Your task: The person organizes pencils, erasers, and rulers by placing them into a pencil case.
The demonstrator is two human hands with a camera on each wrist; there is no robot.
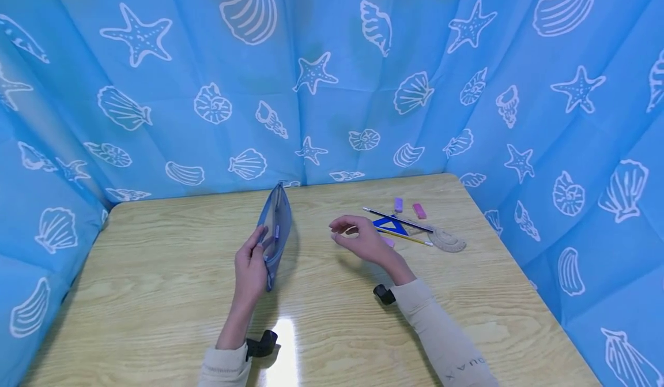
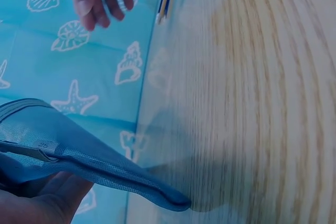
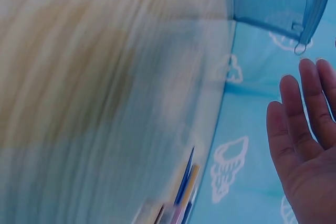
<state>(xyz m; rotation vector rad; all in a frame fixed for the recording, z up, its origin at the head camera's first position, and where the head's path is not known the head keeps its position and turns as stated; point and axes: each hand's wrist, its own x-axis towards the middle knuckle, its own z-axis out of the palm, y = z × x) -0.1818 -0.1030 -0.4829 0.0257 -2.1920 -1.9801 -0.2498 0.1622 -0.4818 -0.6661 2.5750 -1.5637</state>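
My left hand [image 1: 250, 271] grips a blue mesh zip pouch [image 1: 282, 245] by its near side, holding it upright on edge over the table. The pouch's mouth gapes, and a small purple item [image 1: 277, 232] shows inside. In the left wrist view the thumb and fingers clasp the pouch [image 2: 100, 158] at lower left. To the right of the pouch, my right hand [image 1: 365, 241] hovers above the table with loosely bent fingers and nothing in them. The right wrist view shows that hand [image 3: 307, 145] with fingers extended, near the pouch's zipper pull [image 3: 300, 49].
Right of my right hand lie a black pencil [image 1: 399, 220], a yellow pencil [image 1: 407, 236], a blue set square [image 1: 398, 229] and a clear protractor [image 1: 449, 241]. Behind them are a purple eraser [image 1: 398, 204] and a pink eraser [image 1: 419, 211]. A blue curtain [image 1: 332, 116] borders the table.
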